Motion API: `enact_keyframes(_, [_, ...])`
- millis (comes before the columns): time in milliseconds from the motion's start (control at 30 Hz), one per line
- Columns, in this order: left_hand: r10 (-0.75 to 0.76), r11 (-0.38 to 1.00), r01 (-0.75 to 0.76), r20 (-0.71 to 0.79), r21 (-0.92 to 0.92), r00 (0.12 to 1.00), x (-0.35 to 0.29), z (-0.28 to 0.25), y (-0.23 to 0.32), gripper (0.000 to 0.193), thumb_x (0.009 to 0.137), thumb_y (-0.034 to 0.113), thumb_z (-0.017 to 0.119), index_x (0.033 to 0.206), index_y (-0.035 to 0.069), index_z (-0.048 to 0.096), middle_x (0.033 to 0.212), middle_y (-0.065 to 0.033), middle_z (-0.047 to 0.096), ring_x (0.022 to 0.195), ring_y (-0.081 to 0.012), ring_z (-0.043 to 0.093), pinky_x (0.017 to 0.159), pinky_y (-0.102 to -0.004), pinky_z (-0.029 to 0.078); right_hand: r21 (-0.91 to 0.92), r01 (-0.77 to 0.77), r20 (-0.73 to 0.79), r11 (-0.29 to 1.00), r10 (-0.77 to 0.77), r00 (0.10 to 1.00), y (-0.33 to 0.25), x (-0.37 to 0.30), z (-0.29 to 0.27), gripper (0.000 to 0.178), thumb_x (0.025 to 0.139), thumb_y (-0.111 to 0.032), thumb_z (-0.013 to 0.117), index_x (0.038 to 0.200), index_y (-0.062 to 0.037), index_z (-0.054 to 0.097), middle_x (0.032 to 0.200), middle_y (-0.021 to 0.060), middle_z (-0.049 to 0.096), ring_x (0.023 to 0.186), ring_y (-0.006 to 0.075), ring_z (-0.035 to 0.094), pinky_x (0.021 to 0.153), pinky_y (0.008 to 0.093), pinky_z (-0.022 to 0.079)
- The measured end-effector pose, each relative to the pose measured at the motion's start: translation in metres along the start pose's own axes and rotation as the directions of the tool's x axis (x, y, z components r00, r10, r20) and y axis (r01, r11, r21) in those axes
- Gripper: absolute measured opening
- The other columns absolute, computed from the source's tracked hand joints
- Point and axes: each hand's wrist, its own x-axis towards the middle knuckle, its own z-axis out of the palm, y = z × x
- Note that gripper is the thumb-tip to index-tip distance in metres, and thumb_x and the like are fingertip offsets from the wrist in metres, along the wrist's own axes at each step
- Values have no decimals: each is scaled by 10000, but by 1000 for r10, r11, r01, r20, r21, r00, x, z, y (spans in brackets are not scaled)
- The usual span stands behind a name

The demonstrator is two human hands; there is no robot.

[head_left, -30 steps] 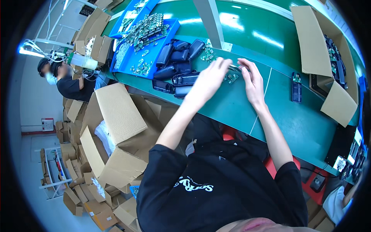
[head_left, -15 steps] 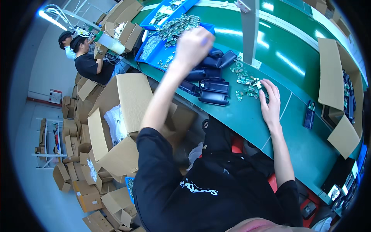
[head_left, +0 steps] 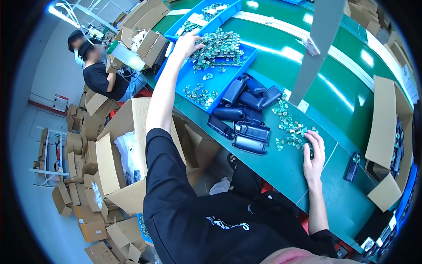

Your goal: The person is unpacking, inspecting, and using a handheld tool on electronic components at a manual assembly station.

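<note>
My left hand point(head_left: 189, 45) reaches over the blue tray point(head_left: 239, 72), at the left side of a heaped pile of small green circuit boards point(head_left: 222, 48). Its fingers are partly spread and touch or nearly touch the pile; nothing shows held in them. My right hand point(head_left: 314, 158) rests on the green bench with thumb and fingers apart, curved around the edge of a scatter of loose circuit boards point(head_left: 288, 125). Boards under its fingers are partly hidden. Between the hands lies a cluster of dark plastic housings point(head_left: 251, 132), some open side up.
A metal post point(head_left: 318, 48) rises from the bench beyond the boards. At right stand a single dark housing point(head_left: 352, 167) with a board and an open carton point(head_left: 383, 127) of parts. A large carton point(head_left: 115, 169) flanks my left arm. Two people point(head_left: 103, 79) work at far left.
My left hand has moved left from above the tray's right part to the pile's left side. The view has shifted, and my right hand stays by the loose boards.
</note>
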Motion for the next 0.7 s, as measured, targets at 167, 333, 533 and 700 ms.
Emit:
enact_keyframes(167, [98,987,-77,-154,140,983,-15,4,-7,260,927,289,624,1081,86,674,1086,-87,664,1030,-293,632,841,-428,511,-79,60,1,995,-60,998,-8,1,0,265,892,-24,561,1146,-4,631,1265,147,581,1223,311,538,1055,404,393])
enact_keyframes(333, [-194,967,175,-88,-185,977,-36,-29,26,248,945,270,600,1119,100,650,1075,-62,667,1011,-295,633,832,-418,515,-81,234,16,969,-233,972,-25,3,-8,256,857,13,573,1103,-6,638,1220,152,602,1174,304,567,1016,412,428])
enact_keyframes(533, [18,998,-3,-246,60,969,-96,-52,25,205,920,198,626,1117,151,651,1018,-36,625,984,-200,591,822,-350,478,187,377,257,907,-415,873,-118,94,10,260,843,35,579,1094,-4,636,1122,124,638,1061,270,617,948,383,480])
enact_keyframes(700, [13,1000,-13,-422,2,906,-118,-67,62,370,896,150,648,1262,204,632,1024,-38,597,928,-204,569,811,-344,444,348,149,263,926,-249,932,-145,200,81,384,976,-227,584,1292,-10,551,1139,114,644,1015,177,638,891,305,503])
